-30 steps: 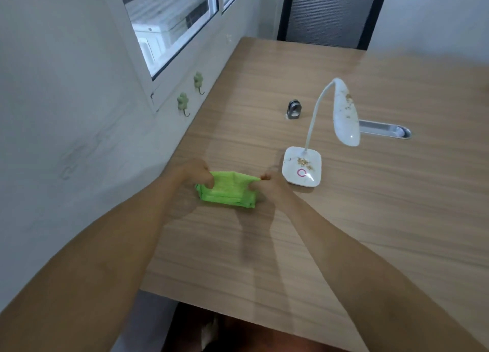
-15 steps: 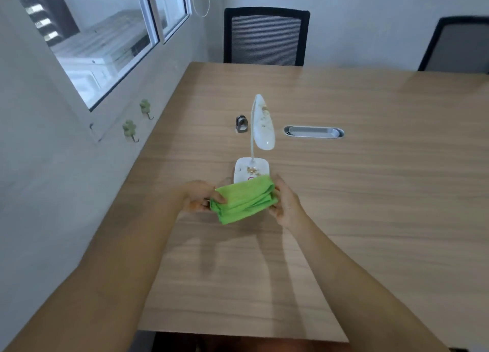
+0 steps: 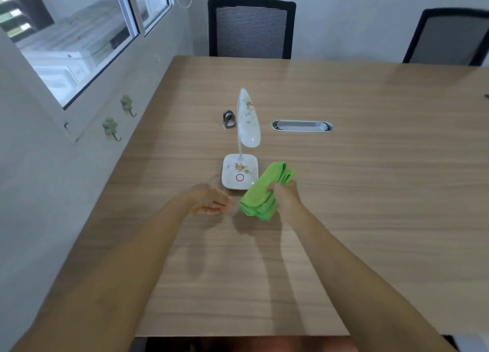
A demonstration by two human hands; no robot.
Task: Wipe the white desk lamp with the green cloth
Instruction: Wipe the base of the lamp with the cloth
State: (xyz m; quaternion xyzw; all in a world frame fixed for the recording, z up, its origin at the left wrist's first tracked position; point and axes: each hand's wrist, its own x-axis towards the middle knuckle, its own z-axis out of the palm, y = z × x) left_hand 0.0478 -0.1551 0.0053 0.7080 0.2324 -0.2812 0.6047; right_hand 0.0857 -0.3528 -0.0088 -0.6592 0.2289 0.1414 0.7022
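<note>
The white desk lamp (image 3: 240,175) stands mid-table, with a square base marked by a pink ring and brown crumbs on both base and head. Its oval head (image 3: 248,120) arches over the base on a thin neck. My right hand (image 3: 284,196) grips the folded green cloth (image 3: 264,194) just right of the base, held above the table. My left hand (image 3: 209,199) hovers left of the cloth, fingers loosely apart and holding nothing, close to the base's front left corner.
The wooden table (image 3: 370,192) carries a small dark clip-like object (image 3: 229,119) behind the lamp and a metal cable slot (image 3: 301,126) to its right. Two black mesh chairs (image 3: 251,28) stand at the far edge. A wall with green hooks (image 3: 110,127) runs along the left.
My left hand has let go of the cloth and drawn back left. My right hand alone now holds the cloth, shifted right of the lamp base. The camera view has also swung.
</note>
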